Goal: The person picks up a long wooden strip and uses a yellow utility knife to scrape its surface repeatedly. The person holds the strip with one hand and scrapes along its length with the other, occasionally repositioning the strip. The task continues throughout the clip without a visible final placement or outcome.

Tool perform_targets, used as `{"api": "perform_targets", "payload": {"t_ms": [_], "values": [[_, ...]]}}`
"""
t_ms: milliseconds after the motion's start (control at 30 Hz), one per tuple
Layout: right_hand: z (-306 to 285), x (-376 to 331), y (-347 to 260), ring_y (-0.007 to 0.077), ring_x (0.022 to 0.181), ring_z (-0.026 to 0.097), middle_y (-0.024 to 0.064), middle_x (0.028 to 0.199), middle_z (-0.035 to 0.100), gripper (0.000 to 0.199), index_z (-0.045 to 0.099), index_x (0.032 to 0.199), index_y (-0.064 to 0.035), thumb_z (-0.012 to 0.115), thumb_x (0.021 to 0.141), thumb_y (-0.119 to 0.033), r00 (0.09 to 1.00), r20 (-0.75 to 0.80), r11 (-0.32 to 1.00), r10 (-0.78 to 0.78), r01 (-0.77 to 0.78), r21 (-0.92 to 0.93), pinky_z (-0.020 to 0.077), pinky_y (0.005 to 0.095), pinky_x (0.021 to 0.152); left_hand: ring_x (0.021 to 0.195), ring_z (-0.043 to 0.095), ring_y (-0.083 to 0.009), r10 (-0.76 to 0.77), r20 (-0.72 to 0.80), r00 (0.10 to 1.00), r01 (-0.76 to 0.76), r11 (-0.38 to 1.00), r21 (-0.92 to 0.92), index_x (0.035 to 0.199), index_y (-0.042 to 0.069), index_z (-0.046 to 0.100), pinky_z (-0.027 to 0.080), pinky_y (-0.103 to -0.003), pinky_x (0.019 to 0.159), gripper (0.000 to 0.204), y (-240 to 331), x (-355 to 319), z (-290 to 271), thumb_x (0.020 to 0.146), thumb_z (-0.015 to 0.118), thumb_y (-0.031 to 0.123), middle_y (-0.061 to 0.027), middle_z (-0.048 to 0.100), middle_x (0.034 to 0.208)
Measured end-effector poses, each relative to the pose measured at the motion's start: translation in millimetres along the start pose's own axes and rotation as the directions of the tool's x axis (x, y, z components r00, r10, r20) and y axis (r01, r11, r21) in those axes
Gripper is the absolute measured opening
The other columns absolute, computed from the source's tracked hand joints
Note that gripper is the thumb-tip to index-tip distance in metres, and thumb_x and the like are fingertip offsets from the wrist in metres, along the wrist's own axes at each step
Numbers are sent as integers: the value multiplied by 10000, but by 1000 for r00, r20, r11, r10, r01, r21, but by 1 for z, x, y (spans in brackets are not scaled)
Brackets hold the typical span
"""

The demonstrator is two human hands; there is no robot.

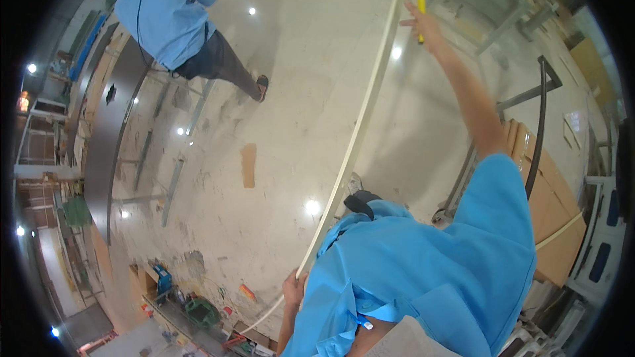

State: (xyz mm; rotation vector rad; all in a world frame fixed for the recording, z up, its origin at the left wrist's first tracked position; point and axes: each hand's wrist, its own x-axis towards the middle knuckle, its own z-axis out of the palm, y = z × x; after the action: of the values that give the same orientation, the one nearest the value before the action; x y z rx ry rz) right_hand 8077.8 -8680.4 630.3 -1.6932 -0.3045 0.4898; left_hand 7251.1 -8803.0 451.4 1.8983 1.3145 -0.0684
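Note:
A long thin cream strip (357, 133) runs from the top of the view down across the glossy floor to my body. My left hand (293, 289) grips it near its lower end, and the strip bends on past the hand toward the lower left. My right arm reaches far out along the strip. My right hand (423, 24) holds a slim yellow tool (421, 7) just right of the strip's far part, with some fingers spread. Whether the tool touches the strip I cannot tell.
Another person in a blue shirt (169, 16) bends over a long dark panel (109, 125) at the upper left. Cardboard boxes (552, 205) and a curved dark metal bar (541, 125) stand at the right. Metal rails (173, 188) lie on the floor. Green and blue machines (198, 311) sit at the bottom.

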Motion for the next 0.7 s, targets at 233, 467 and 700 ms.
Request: {"api": "perform_targets", "payload": {"t_ms": [233,467,700], "values": [[70,-74,0,45,491,421,117,874,712,367,635,1016,-36,820,918,-338,977,164,887,-136,46,460,360,232,461,1067,708,-398,-43,-194,980,35,998,-46,1293,93,699,554,-462,908,329,-9,45,16,997,694,237,-231,721,1182],[80,-105,-60,42,526,449,84,892,703,346,668,1202,32,687,997,-246,909,186,814,-372,224,537,353,224,485,1071,707,-400,-39,25,999,40,998,-50,1375,98,619,555,-461,924,448,-17,91,30,961,727,233,-226,722,1164],[92,-110,-84,47,404,414,8,704,657,345,700,1054,-57,685,1007,-398,912,99,838,-398,317,444,294,231,358,1394,522,-373,249,51,967,-238,959,-155,1516,95,440,439,-449,1146,751,106,138,0,876,803,245,-218,569,1452]]}}
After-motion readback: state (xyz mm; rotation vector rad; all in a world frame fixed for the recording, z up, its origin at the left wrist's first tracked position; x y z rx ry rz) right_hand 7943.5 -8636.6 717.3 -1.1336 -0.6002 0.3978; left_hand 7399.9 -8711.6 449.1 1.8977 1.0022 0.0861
